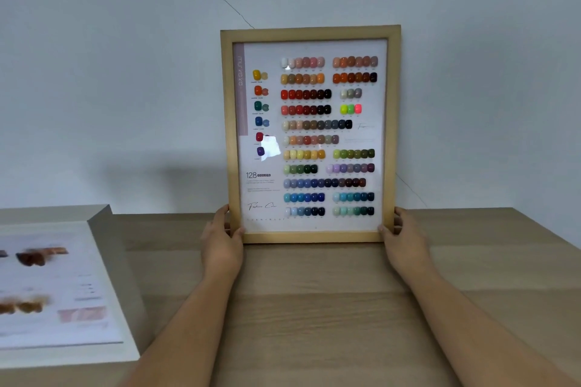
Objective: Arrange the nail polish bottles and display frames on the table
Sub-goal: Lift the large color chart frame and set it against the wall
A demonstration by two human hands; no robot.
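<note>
A wooden display frame [310, 33] stands upright in the middle of the view, facing me, with rows of colored nail samples behind its glass. Its bottom edge is at the level of the wooden table [314, 308], near the back wall. My left hand [221, 239] grips the frame's lower left corner. My right hand [404, 236] grips its lower right corner. A second display frame [103, 261], white-rimmed, lies flat on the table at the left with brown nail samples on its sheet. No nail polish bottles are in view.
A pale wall [125, 72] with a thin crack runs behind the table. The table's right edge slants away at the far right. The flat frame covers the left part of the tabletop.
</note>
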